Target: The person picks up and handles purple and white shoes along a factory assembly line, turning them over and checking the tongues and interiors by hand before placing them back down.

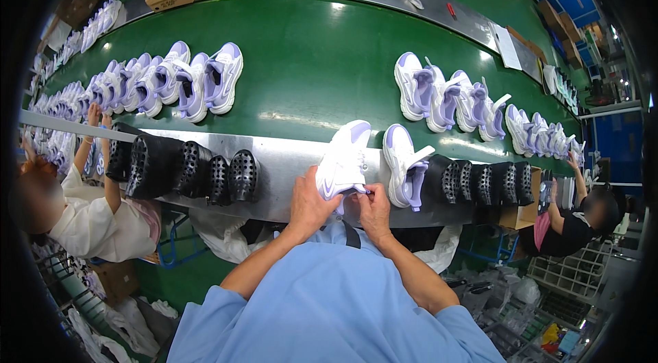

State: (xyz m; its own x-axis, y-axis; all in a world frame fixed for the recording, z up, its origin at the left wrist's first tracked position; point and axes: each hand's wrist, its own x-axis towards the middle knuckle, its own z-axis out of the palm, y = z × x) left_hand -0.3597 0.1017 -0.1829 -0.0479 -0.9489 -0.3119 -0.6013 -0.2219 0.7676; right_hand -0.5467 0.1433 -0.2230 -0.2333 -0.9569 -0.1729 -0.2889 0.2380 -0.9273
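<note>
Over the silver metal ledge [284, 178], toward its near edge, the left hand [310, 203] clasps a white-and-lilac, rounded-toe sneaker [343, 161]; the right hand [374, 212] pinches at its heel opening. If the left hold loosens, it could fall.

At mid-frame I see one shoe [345, 157] between the left hand [312, 200] and right hand [375, 209], a second shoe [397, 164] just right of it. Shoe forms [149, 166] line the ledge [288, 164] on both sides; beyond, rows of shoes [226, 79] flank the middle of the belt [308, 55].
</note>
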